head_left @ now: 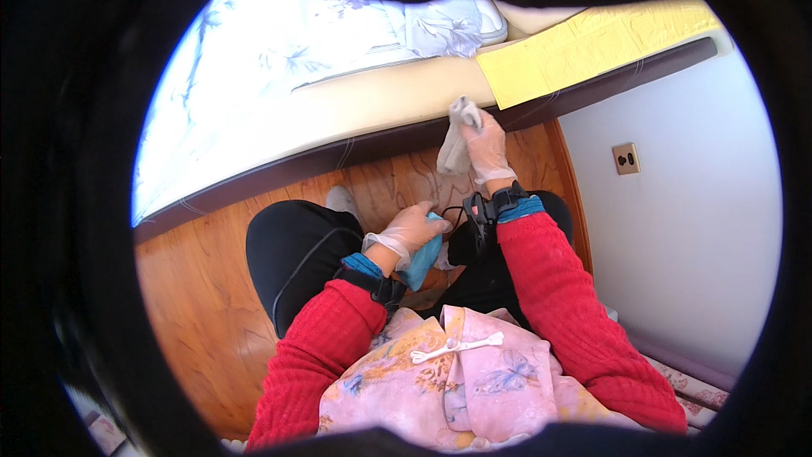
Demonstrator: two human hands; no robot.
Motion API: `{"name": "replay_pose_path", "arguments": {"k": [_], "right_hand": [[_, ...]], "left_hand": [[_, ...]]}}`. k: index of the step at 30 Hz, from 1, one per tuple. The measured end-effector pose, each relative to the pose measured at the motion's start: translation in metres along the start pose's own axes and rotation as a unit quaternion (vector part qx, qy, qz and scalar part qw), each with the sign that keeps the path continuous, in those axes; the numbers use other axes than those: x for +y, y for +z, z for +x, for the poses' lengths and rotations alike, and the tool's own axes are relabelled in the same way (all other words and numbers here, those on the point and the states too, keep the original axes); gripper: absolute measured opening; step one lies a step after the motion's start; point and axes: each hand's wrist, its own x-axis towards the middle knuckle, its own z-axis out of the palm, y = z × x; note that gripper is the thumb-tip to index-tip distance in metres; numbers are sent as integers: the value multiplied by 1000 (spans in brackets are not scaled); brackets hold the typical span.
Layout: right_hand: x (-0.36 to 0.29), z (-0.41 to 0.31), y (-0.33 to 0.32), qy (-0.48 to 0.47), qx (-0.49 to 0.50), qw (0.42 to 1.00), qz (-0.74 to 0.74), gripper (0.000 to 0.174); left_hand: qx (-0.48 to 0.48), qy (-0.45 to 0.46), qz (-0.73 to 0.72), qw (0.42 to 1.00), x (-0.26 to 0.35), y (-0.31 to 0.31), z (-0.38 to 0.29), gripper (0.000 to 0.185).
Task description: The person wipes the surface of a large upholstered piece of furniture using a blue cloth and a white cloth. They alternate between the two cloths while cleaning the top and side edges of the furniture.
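My right hand (487, 146), in a clear disposable glove, grips a folded light-grey cloth (454, 152). The cloth is at the dark brown front edge of a bed frame (406, 133); whether it touches that edge I cannot tell. Lower down, between my knees, my left hand (409, 228), gloved the same way, holds a blue cloth (422, 266) that hangs below the fingers. Part of the blue cloth is hidden by the hand.
A bed with a cream side ledge (393, 95) and a pale patterned mattress cover (304, 38) spans the far side. Yellow sheeting (571, 63) lies along the ledge at right. Wood-grain flooring (203, 304) surrounds me. The right-hand wall (685, 216) carries a power socket (626, 158).
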Motion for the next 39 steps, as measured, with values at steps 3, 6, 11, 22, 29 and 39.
{"name": "replay_pose_path", "arguments": {"k": [3,6,11,22,29,39], "right_hand": [[15,5,6,-12,68,997,-44,31],[19,7,28,-26,86,994,-58,29],[5,-8,59,-69,-41,997,-1,30],[49,9,34,198,193,908,314,29],[56,22,35,215,244,866,379,33],[46,-2,44,267,-19,932,243,32]], "left_hand": [[-8,16,-1,1000,-5,3,-2,64],[-15,21,18,1000,-13,2,-3,63],[-36,-12,27,999,-18,0,0,62],[-72,-6,4,997,-26,14,13,55],[-69,-35,101,992,-2,12,6,58],[-92,-38,85,991,-13,17,15,58]]}}
